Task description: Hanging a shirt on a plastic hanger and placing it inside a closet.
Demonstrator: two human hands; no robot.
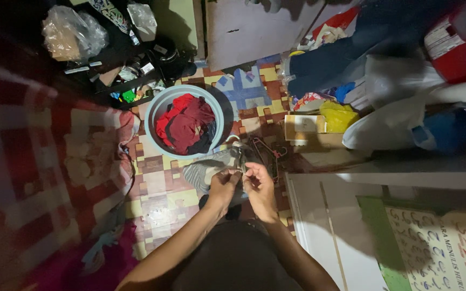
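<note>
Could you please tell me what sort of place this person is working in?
Probably a cramped room in a home. A round basin of red and dark clothes stands on a patterned tile floor, a patterned blanket lies alongside, and both hands hold a grey garment.

Seen from your own head camera in a dim room: both your forearms are bare from the elbows forward, with no sleeves, watch or bracelets in sight. Your left hand (223, 186) and right hand (260, 186) carry no gloves, and no rings can be made out. Near the bottom edge, a dark garment (233, 258), black or charcoal, covers you.
</note>
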